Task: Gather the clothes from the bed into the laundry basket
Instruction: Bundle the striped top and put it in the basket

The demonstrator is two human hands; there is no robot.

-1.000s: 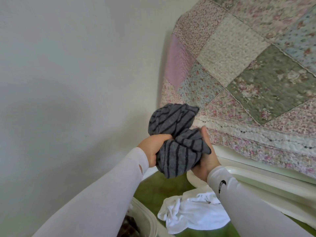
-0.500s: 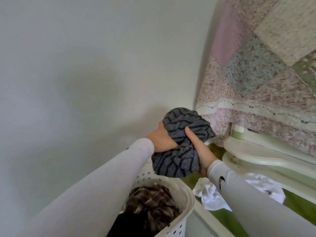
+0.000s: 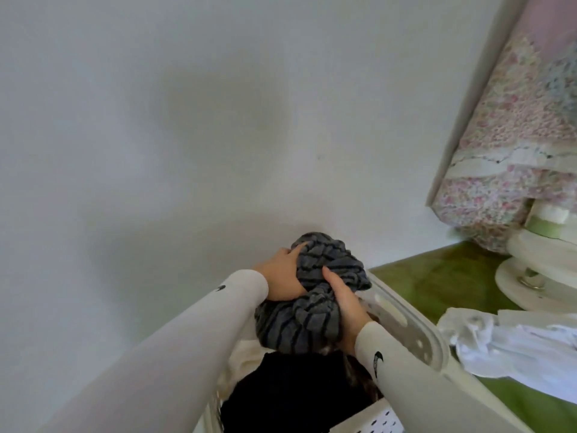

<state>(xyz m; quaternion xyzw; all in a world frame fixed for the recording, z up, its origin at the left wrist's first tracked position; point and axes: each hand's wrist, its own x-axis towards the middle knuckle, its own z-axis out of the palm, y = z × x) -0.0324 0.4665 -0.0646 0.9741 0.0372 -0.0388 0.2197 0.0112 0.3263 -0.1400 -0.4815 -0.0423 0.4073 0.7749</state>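
- Grey striped garment (image 3: 315,304), bunched into a ball with thin dark stripes, sits at the lower centre of the frame, held over the open top of the laundry basket.
- Left hand (image 3: 282,278) presses against the bundle's left side, fingers curled over its upper edge and gripping the cloth.
- Right hand (image 3: 345,307) clasps the bundle from the right, thumb laid across the front and fingers wrapped around the far side, closed on the fabric.
- Both arms wear long white sleeves (image 3: 175,354), each with a small dark logo near the wrist, reaching in from the bottom of the frame.
- White laundry basket (image 3: 412,332), plastic with small holes in its wall, fills the bottom centre; its rim runs diagonally to the right of the hands.
- Black clothing (image 3: 290,392) already lies inside the basket, directly below the striped bundle.
- White cloth (image 3: 505,342) lies crumpled on a green surface (image 3: 437,276) at the lower right, just beside the basket's rim.
- Floral patchwork quilt (image 3: 499,170) hangs along the right edge of the frame, blurred.
- Plain pale wall (image 3: 156,135) fills the upper left and centre.
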